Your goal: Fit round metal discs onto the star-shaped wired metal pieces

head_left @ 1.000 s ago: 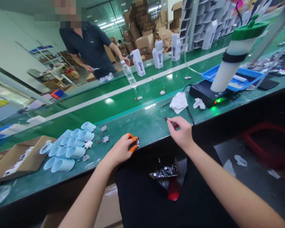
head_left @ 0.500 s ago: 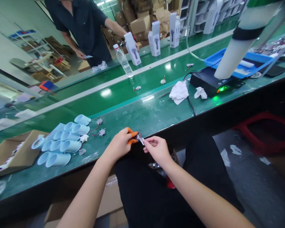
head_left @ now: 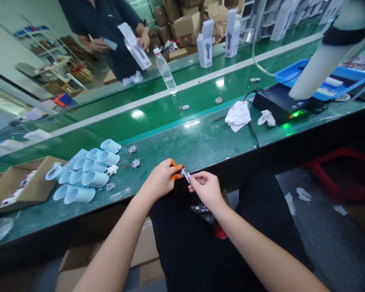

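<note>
My left hand (head_left: 159,179), with orange finger cots on thumb and forefinger, pinches a small star-shaped metal part (head_left: 182,172) at the near edge of the green bench (head_left: 185,146). My right hand (head_left: 204,187) is closed in a pinch on a tiny silvery piece touching that same part. Both hands meet just over my lap. Two more star-shaped parts (head_left: 134,156) with thin wires lie on the bench to the left, next to a pile of pale blue plastic tubes (head_left: 85,175).
A cardboard box (head_left: 21,184) lies at the left. White rags (head_left: 237,115), a black device with a green light (head_left: 280,104) and a blue tray (head_left: 322,81) stand right. A water bottle (head_left: 166,73) and white cartons (head_left: 205,38) line the conveyor; a person (head_left: 109,24) holds one carton. A tray of small silvery pieces (head_left: 200,208) rests on my lap.
My right hand came back from the bench near the rags to meet my left hand at the bench edge. The person opposite lifted a white carton off the conveyor.
</note>
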Motion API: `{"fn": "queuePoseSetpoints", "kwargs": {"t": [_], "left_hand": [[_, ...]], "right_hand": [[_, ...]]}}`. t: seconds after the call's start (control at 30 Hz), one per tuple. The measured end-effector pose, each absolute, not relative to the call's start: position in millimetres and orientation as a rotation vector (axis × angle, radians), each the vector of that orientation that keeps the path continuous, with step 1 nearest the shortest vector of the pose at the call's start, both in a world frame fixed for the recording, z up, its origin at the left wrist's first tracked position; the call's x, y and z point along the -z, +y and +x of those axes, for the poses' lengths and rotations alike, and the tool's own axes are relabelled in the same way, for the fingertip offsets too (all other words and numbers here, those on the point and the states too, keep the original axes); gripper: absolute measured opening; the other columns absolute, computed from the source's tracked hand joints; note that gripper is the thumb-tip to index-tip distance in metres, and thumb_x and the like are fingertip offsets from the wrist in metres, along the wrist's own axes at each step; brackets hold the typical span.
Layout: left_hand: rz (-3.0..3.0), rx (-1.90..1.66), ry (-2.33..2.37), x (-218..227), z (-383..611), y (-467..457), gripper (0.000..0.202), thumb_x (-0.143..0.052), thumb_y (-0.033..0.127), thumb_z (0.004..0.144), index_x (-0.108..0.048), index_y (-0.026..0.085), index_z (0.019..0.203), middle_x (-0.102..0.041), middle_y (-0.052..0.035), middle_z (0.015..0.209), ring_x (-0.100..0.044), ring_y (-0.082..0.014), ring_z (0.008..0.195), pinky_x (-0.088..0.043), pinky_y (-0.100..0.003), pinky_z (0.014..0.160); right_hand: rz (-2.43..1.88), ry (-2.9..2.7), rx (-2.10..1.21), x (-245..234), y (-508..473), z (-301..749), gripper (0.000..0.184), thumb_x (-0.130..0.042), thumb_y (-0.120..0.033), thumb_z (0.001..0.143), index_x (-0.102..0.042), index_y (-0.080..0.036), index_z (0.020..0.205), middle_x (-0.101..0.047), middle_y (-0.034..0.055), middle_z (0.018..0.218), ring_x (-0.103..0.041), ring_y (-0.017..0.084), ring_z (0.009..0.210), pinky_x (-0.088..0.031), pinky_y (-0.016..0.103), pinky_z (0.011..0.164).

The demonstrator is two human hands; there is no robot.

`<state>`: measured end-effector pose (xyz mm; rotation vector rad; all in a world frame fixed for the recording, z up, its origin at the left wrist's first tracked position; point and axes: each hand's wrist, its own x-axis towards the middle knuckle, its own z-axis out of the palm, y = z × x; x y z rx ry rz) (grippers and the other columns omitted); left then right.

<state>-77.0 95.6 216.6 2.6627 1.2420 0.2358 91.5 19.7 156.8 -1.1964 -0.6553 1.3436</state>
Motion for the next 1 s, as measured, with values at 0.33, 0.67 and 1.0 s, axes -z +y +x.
{"fn": "queuePoseSetpoints", "kwargs": {"t": [0.33,0.67,1.0], "left_hand": [[2.698,-0.225,1.225,-214.9,-76.8,95.4,0.031,-0.058,0.014,0.092,-0.073,0.015,0.118,-0.064,-0.0110,0.102,-0.065,-0.0232,0.090,-0.056,-0.036,0.082],[2.749,-0.135,1.241,-219.7,-72.5,94.2,0.028,-0.058,0.013,0.091,-0.074,0.017,0.114,-0.064,-0.0100,0.099,-0.065,-0.0221,0.088,-0.055,-0.034,0.079],[2.808,-0.168,1.306,-215.0,-67.5,86.1,0.026,-0.054,0.014,0.093,-0.073,0.015,0.111,-0.064,-0.0122,0.098,-0.063,-0.0235,0.088,-0.055,-0.034,0.078]], "right_hand": [[-1.298,-0.757,-1.264,-158.7,20.8,90.3,0.019,-0.075,-0.033,0.079,-0.075,-0.014,0.082,-0.074,0.0075,0.066,-0.074,0.022,0.059,-0.063,0.030,0.059],[-1.292,-0.667,-1.386,-157.1,27.0,93.1,0.022,-0.080,-0.034,0.074,-0.074,-0.013,0.078,-0.075,0.0090,0.065,-0.075,0.023,0.059,-0.063,0.030,0.059],[-1.315,-0.679,-1.370,-171.1,32.5,97.3,0.015,-0.081,-0.025,0.069,-0.071,-0.013,0.072,-0.074,0.0073,0.060,-0.074,0.021,0.055,-0.061,0.025,0.054]]}}
